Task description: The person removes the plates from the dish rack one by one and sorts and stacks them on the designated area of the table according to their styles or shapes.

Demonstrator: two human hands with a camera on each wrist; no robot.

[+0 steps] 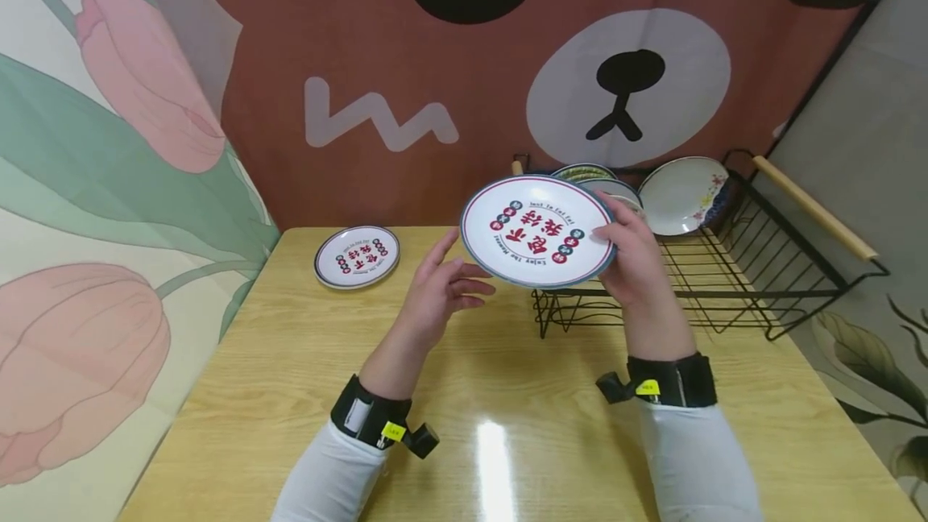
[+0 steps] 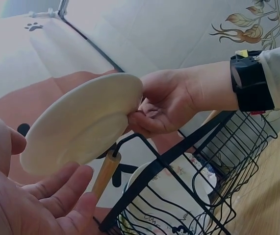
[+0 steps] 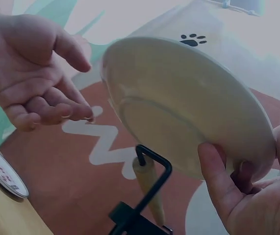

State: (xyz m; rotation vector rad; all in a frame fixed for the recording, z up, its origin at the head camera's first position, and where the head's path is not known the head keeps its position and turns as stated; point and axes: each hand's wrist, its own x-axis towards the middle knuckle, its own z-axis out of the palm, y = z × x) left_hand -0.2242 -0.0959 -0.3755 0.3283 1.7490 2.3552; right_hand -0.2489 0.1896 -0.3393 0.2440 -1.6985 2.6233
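Note:
My right hand (image 1: pixel 632 252) grips the right rim of a white plate (image 1: pixel 536 232) with a blue edge and red lettering. Its thumb lies over the top face and its fingers are beneath, as the right wrist view shows. The plate hangs tilted in the air before the rack's left end. Beside its left edge, my left hand (image 1: pixel 440 288) is spread with loosely bent fingers and holds nothing. In the left wrist view the plate's plain underside (image 2: pixel 88 122) is close to those fingers; whether they touch cannot be told.
A similar lettered plate (image 1: pixel 357 257) lies on the wooden table (image 1: pixel 290 393) at the back left. At the right stands a black wire dish rack (image 1: pixel 725 292) with wooden handles, holding a flowered plate (image 1: pixel 674 196) and several other dishes (image 1: pixel 583 173). A bear-printed curtain (image 1: pixel 377 39) hangs behind.

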